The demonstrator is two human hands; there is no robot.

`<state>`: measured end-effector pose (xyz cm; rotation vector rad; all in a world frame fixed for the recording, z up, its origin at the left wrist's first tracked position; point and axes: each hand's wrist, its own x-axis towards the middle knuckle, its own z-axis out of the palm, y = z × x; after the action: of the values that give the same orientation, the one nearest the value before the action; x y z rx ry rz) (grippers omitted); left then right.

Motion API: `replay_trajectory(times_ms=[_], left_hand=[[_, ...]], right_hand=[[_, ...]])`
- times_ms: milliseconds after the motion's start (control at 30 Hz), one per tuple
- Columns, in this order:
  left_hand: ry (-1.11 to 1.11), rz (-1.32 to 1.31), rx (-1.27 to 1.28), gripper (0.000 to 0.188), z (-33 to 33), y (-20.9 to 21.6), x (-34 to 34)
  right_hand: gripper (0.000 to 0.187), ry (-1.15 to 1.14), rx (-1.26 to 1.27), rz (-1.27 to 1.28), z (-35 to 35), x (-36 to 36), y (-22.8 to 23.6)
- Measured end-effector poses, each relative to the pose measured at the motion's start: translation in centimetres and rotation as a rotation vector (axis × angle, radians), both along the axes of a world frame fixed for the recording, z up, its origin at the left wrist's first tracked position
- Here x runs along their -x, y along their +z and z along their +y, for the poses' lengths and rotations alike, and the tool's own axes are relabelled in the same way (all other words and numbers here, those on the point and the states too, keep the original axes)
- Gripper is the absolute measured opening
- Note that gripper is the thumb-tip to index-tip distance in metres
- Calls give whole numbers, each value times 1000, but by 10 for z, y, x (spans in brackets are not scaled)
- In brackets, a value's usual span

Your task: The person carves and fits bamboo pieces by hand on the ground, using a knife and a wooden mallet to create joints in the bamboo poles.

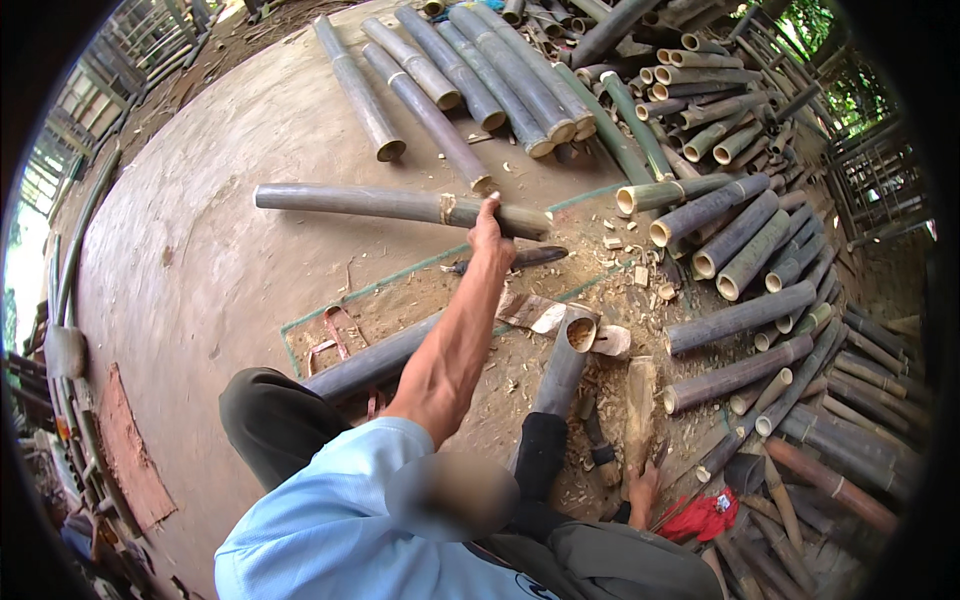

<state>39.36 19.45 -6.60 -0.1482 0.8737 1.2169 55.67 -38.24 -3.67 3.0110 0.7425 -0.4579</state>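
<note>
On the far ground, the left hand [487, 232] closes on a long bamboo pole [395, 205] lying crosswise, apart from the stacked poles [745, 240]; right hand [642, 490] near, grip unclear.

One long bamboo pole [400, 205] lying crosswise, one dark knife [520, 259], one red cloth [705, 517].

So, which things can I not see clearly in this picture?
- Left hand on the long bamboo pole: head view, the hand's back hides the fingers, so the grip is unclear.
- Right hand by the wood block: small and partly hidden, so its contents are unclear.
- Dark blade: the forearm covers part of it.
- Bamboo stack: cut off by the dark rim.
</note>
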Motion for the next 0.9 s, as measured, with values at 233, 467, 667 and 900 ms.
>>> replay_trajectory(times_ms=[233, 467, 667, 900], left_hand=[[-449, 376, 11, 67, -19, 19, 16], [-449, 455, 12, 30, -179, 35, 51], [-968, 586, 70, 32, -317, 11, 85], [-1356, 984, -469, 64, -365, 17, 97]], right_hand=[[32, -45, 46, 14, 9, 5, 21], [31, -50, 27, -22, 8, 4, 5], [36, 96, -132, -51, -7, -6, -2], [32, -33, 45, -6, 18, -3, 16]])
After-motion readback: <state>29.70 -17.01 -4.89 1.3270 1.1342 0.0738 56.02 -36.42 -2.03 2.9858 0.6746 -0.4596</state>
